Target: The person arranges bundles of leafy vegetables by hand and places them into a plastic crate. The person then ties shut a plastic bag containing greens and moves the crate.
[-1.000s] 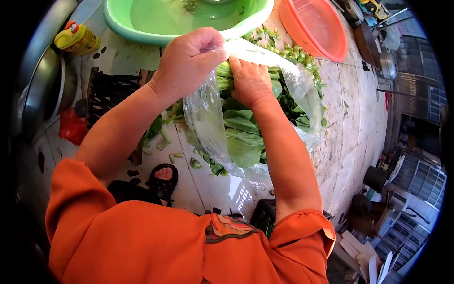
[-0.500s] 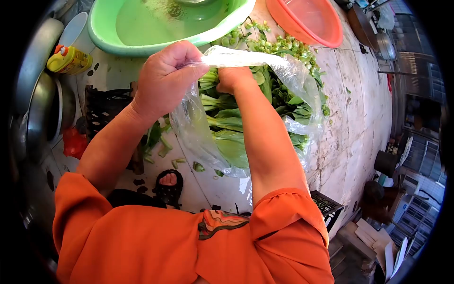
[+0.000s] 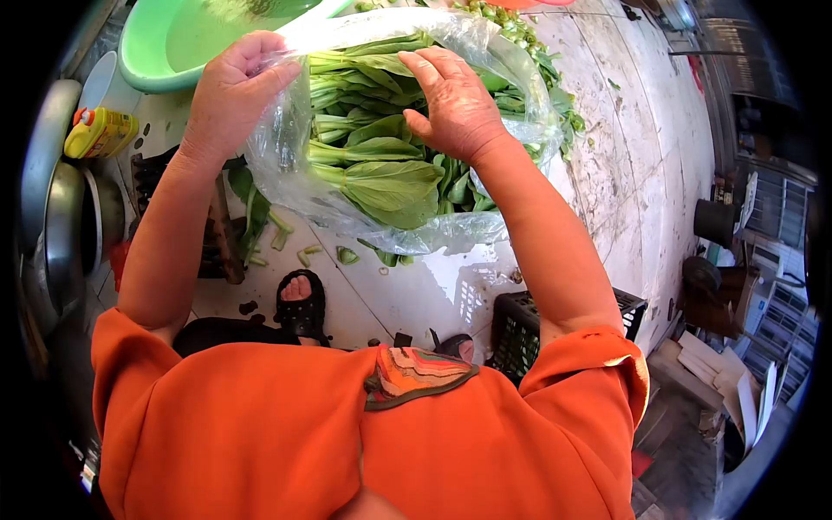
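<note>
Leafy green vegetables [image 3: 373,143] with pale stalks lie in a clear plastic bag [image 3: 286,156] on the tiled floor. My left hand [image 3: 236,91] pinches the bag's rim at its upper left. Above the right part of the vegetables is my right hand [image 3: 455,100], its fingers apart and nothing held in it. Whether its fingertips touch the leaves I cannot tell.
A green basin [image 3: 156,52] of water stands at the upper left, near a yellow bottle [image 3: 102,133] and metal bowls [image 3: 65,225]. Trimmed stalk pieces [image 3: 282,230] lie left of the bag. A black crate [image 3: 520,334] is near my right elbow.
My right hand has come up out of the bag and moved right, uncovering more vegetables. My left hand still grips the rim. The view has shifted, so the basins sit higher in it.
</note>
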{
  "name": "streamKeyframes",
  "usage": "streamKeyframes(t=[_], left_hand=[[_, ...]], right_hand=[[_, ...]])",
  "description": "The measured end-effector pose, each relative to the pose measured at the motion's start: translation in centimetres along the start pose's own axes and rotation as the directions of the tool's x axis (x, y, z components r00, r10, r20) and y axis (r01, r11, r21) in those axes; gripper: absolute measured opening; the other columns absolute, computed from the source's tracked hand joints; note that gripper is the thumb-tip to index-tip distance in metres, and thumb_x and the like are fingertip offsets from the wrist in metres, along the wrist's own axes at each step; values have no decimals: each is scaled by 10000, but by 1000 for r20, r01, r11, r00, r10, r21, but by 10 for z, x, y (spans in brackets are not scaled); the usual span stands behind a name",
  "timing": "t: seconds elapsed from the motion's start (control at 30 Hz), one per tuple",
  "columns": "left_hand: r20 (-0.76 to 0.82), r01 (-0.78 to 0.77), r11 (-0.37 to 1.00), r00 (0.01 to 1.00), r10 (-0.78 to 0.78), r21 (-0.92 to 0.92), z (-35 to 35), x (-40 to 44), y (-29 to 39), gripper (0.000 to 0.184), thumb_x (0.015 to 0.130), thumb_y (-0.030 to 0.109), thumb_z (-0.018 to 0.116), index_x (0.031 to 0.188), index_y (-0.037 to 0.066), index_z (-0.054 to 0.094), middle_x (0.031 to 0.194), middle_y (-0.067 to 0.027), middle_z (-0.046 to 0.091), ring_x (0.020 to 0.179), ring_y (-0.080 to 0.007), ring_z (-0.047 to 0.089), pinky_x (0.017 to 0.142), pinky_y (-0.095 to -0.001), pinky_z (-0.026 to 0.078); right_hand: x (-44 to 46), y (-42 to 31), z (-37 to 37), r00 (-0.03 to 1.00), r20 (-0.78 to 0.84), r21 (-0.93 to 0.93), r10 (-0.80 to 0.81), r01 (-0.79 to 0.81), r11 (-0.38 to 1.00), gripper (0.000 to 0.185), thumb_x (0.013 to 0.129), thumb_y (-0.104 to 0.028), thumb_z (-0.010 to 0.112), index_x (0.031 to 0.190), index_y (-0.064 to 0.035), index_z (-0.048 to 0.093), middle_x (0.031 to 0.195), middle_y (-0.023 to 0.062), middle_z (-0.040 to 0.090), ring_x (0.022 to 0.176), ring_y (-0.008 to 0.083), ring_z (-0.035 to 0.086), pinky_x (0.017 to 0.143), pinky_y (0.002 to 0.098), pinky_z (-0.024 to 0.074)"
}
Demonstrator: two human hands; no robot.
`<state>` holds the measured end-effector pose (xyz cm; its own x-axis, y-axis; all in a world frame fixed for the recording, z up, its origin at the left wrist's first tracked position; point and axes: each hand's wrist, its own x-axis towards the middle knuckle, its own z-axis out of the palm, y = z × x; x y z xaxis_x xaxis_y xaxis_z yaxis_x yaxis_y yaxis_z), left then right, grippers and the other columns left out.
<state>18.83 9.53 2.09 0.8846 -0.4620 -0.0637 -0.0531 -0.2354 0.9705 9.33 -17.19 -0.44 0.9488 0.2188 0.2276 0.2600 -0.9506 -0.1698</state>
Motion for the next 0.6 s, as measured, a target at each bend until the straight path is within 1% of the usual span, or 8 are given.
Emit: streamKeyframes(t=[0.07, 0.13, 0.23, 0.3, 0.37, 0.4, 0.47, 0.6], left_hand=[[-85, -47, 999, 995, 47, 4, 6, -2, 0, 340, 885, 145, 692, 1180, 5, 596, 884, 8, 652, 708, -23, 531, 608, -188, 432], [16, -15, 1000, 1000, 15, 27, 0, -1, 1, 430, 881, 158, 697, 1258, 6, 560, 901, 8, 644, 716, -34, 529, 625, -192, 437], [-2, -96, 926, 995, 104, 365, -4, 0, 1, 505, 884, 176, 695, 1328, 25, 508, 977, -22, 632, 794, -70, 542, 699, -221, 459], [12, -112, 795, 991, 131, 596, -12, 6, 4, 533, 888, 190, 690, 1359, 43, 490, 1045, -60, 627, 858, -104, 560, 752, -245, 469], [55, -143, 728, 988, 143, 670, -24, 18, 8, 541, 894, 207, 683, 1372, 51, 484, 1140, -118, 622, 942, -163, 588, 818, -288, 478], [101, -204, 669, 977, 189, 714, -43, 33, -7, 539, 899, 217, 678, 1373, 50, 483, 1192, -143, 611, 1003, -197, 590, 865, -316, 474], [180, -300, 543, 948, 263, 784, -67, 55, -17, 532, 904, 219, 668, 1374, 52, 483, 1257, -160, 594, 1073, -231, 589, 923, -348, 464], [327, -445, 427, 888, 324, 787, -24, 11, 51, 508, 906, 184, 647, 1372, 58, 489, 1309, -128, 573, 1109, -229, 573, 968, -364, 440]], right_hand=[[-56, 3, -36, 998, -12, 136, 58, -56, 989, 554, 761, -150, 714, 1281, -58, 549, 1232, 147, 588, 1207, 332, 514, 1063, 411, 407], [-124, 9, -66, 982, -42, 150, 184, -175, 973, 512, 751, -112, 708, 1243, -71, 573, 1201, 149, 602, 1156, 341, 547, 1024, 414, 441], [-233, 18, -115, 864, -182, 120, 470, -455, 882, 426, 769, -115, 698, 1188, -93, 621, 1125, 116, 648, 1071, 313, 600, 945, 394, 488], [-309, 22, -143, 671, -254, 157, 697, -682, 714, 384, 785, -131, 694, 1163, -87, 642, 1098, 111, 663, 1038, 282, 627, 911, 370, 499], [-385, 31, -159, 416, -295, 231, 860, -842, 487, 360, 800, -160, 681, 1145, -59, 662, 1081, 104, 688, 1010, 228, 655, 885, 343, 504], [-423, 33, -166, 254, -229, 309, 940, -896, 318, 368, 799, -167, 669, 1148, -50, 666, 1066, 99, 704, 995, 202, 666, 883, 324, 510], [-498, 40, -162, 65, -186, 362, 980, -923, 130, 372, 788, -174, 672, 1135, -38, 677, 1037, 94, 717, 955, 177, 676, 875, 302, 517], [-586, 27, -142, -217, 28, 369, 976, -905, -212, 465, 744, -246, 729, 1151, -25, 680, 1048, 103, 719, 969, 187, 679, 879, 299, 515]])
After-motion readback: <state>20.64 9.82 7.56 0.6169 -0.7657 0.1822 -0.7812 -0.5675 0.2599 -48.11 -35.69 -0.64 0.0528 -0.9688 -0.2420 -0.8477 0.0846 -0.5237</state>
